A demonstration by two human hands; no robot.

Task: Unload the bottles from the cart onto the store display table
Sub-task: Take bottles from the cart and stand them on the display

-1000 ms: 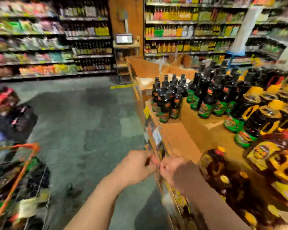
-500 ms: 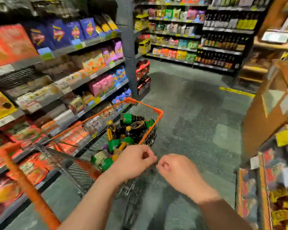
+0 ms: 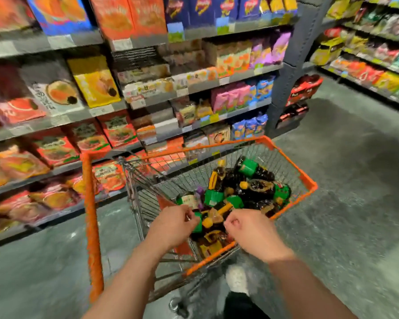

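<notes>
Inside the orange-rimmed cart (image 3: 309, 187), dark bottles (image 3: 256, 187) lie jumbled, green-labelled.

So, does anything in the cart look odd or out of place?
The bottles lie in a loose heap in the cart, on their sides and pointing different ways, none upright. No spill or breakage shows, though the picture is blurred.

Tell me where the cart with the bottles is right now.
The cart stands in the lower middle of the head view, directly in front of the left hand and right hand, with the snack shelves behind it.
</notes>
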